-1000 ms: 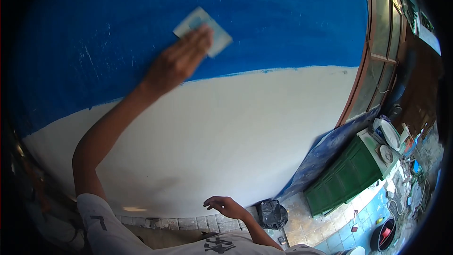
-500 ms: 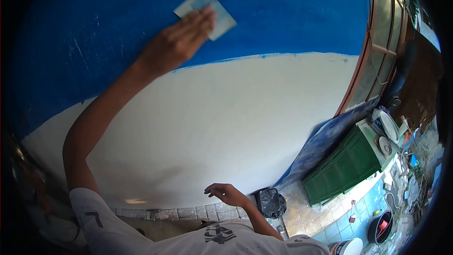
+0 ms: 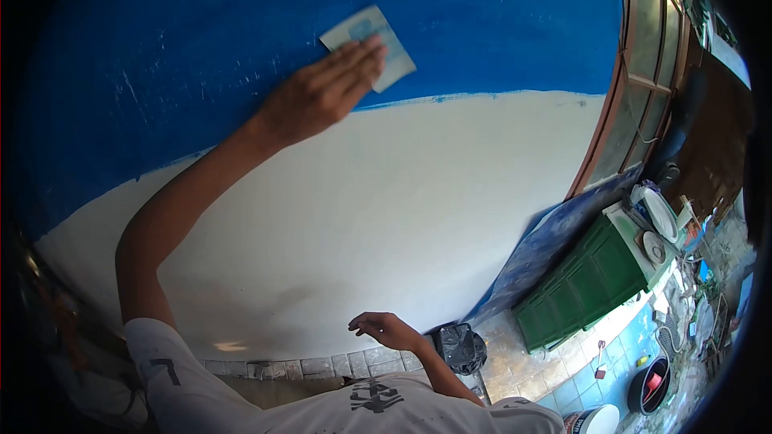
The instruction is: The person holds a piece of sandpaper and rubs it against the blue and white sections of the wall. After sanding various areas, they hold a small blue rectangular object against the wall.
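My left hand reaches up to the painted wall, its fingers together over a pale sheet of what looks like sandpaper. The sheet lies against the blue part of the wall, just above the border with the white part. Bluish smudges show on the sheet; part of it is hidden under my fingers. Lower down, my right hand hangs in front of the white part, fingers loosely bent and apart, holding nothing.
On the right stand a brown-framed window and a green bin-like container. A black plastic bag, a black tub and a white bucket are on the floor. Clutter lies at far right.
My left hand and the sheet have moved down and to the right across the blue paint. My right hand has stayed in about the same place.
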### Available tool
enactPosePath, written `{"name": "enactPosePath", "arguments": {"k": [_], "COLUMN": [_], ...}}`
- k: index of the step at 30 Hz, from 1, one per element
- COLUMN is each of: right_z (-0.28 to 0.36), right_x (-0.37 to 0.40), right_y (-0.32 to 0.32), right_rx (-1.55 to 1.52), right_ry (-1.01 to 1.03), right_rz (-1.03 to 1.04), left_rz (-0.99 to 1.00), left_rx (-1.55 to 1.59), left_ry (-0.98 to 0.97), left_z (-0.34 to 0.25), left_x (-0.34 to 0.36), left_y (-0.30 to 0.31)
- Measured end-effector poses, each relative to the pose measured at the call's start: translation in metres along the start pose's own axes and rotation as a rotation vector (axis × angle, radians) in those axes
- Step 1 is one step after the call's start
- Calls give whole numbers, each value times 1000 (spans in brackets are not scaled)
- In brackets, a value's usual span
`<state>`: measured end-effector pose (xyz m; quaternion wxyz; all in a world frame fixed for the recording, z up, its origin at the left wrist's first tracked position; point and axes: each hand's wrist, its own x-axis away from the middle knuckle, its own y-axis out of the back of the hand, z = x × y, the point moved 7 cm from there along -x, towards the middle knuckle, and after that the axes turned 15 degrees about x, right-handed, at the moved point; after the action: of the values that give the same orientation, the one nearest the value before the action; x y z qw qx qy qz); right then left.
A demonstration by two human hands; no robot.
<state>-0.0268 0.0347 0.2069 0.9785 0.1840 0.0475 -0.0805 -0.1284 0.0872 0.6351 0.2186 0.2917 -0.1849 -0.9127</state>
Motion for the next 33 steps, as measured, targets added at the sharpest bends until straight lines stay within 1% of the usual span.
{"name": "enactPosePath", "arguments": {"k": [1, 3, 4, 6, 7, 8, 10, 12, 14, 16, 18, 19, 21, 22, 25, 27, 28, 30, 31, 33], "right_z": [0, -4, -10, -11, -3, 2, -6, -16, -5, -3, 0, -5, -4, -4, -13, -22, -24, -22, -21, -19], "right_x": [0, -3, -5, -2, -2, -2, -3, -5, -4, -3, -2, -3, 0, 2, 5, 8, 9, 13, 16, 20], "right_y": [3, 2, 1, 0, 2, 4, 3, -2, -6, 2, -2, -4, -4, 0, 1, 2, 2, 4, 8, 13], "right_rx": [8, 6, -21, -45, -10, 26, 29, -32, -1, 48, 28, -12, -2, 16, 37, 12, -6, 14, 37, 51], "right_ry": [3, 9, 13, 3, 6, 14, 39, 24, 12, 3, 44, 27, 20, 12, 1, -4, -17, -10, -4, -5], "right_rz": [-6, -6, 4, 18, 18, 19, 6, 29, 42, 53, 50, 44, 28, 23, 37, 25, 14, -23, -49, -60], "left_rz": [-5, -87, -80, -4, 12, 10, -79, -54, -30, -52, -74, -71, 47, 37, 52, 6, 7, 68, 61, 15], "left_rx": [-1, -1, 7, -35, -37, -38, -28, -81, -90, -40, -81, -74, -55, -56, -8, -95, -92, -61, -61, -41], "left_ry": [2, 91, 87, -17, -31, -26, 36, 12, -51, -49, -2, -11, -108, -108, -69, 22, 13, 1, -2, 144], "left_z": [5, 24, 20, 1, 3, 12, 31, 24, 10, 24, 35, 29, 8, 10, 23, 33, 29, 19, 21, 37], "left_x": [-5, -11, -13, -18, -19, -20, -27, -33, -38, -44, -45, -42, -35, -35, -29, -25, -20, -6, -3, 3], "left_y": [2, 16, 11, -7, -10, -9, 8, -5, -22, -6, 7, 4, -9, -6, 9, 23, 21, 9, 15, 32]}}
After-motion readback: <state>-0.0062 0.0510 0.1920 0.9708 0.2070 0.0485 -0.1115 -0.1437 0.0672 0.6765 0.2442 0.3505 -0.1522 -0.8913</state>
